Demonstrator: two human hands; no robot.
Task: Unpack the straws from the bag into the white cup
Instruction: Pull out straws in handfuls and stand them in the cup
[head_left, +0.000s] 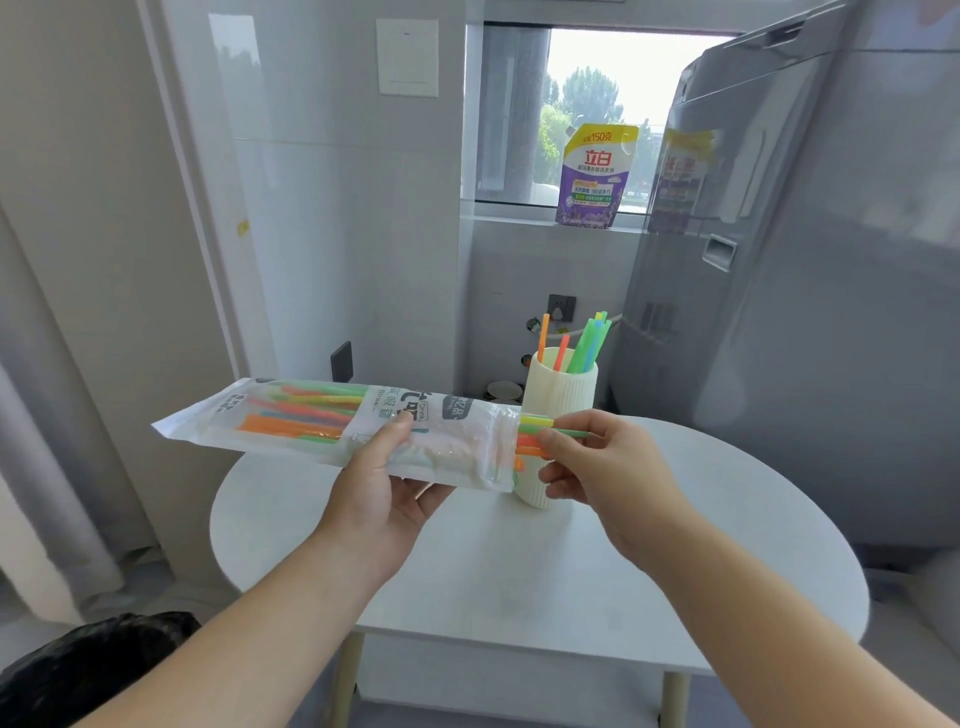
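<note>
The tall grey washing machine (779, 260) stands at the right, behind the round white table (675, 545). Above the table the long clear plastic bag of coloured straws (311, 421) is held flat. The left hand (374, 493) grips its middle, fingers below and thumb pressed on top. The right hand (608, 467) pinches a thin green straw (569, 432) at the bag's open mouth, just in front of the white ribbed cup (558, 395), where several straws (587, 343) stand.

I see two risks. Other loose ends stick out beside the pinched one, so a pull could drag them out and drop them. The hand could also tip the tall cup.

The purple and yellow pouch (595, 176) on the sill reads "立白" and "150克"; the bag reads "Straw" and "Drink".
</note>
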